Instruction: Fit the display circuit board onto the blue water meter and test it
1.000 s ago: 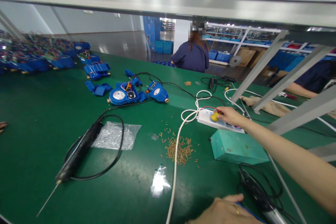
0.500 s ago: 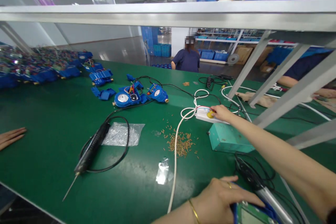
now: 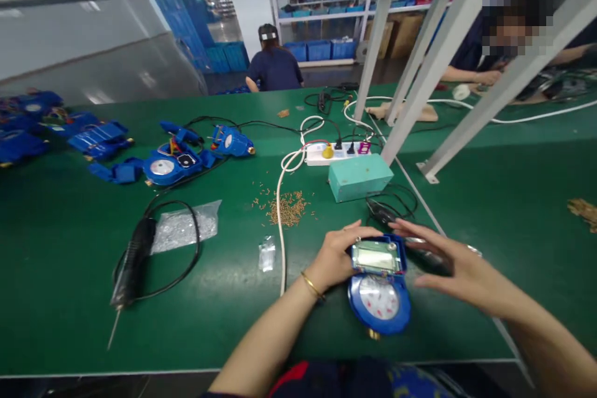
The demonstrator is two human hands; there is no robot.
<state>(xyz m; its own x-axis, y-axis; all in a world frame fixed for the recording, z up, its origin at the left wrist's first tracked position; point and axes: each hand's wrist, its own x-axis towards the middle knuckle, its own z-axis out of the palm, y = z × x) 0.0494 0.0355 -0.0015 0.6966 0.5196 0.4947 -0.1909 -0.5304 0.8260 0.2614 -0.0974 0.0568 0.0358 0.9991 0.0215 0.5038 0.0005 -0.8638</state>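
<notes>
A blue water meter [image 3: 379, 283] with a round white dial and a small display lies on the green table near its front edge. My left hand [image 3: 336, 257] grips its left side, thumb and fingers curled round the casing. My right hand [image 3: 448, 261] hovers at the meter's right side with fingers spread, and I cannot tell whether it touches the casing. A gold bangle is on my left wrist.
A teal box [image 3: 359, 176] and a white power strip [image 3: 333, 152] sit behind the meter. Loose brass screws [image 3: 288, 208], a white cable, an electric screwdriver [image 3: 131, 262] on a black cord and a plastic bag lie left. More blue meters [image 3: 170, 165] lie at far left. Other people work beyond the slanted frame struts.
My right hand left the yellow plug on the power strip and came back beside the meter. The meter, held by my left hand, now lies in full view before me. The view has tilted down.
</notes>
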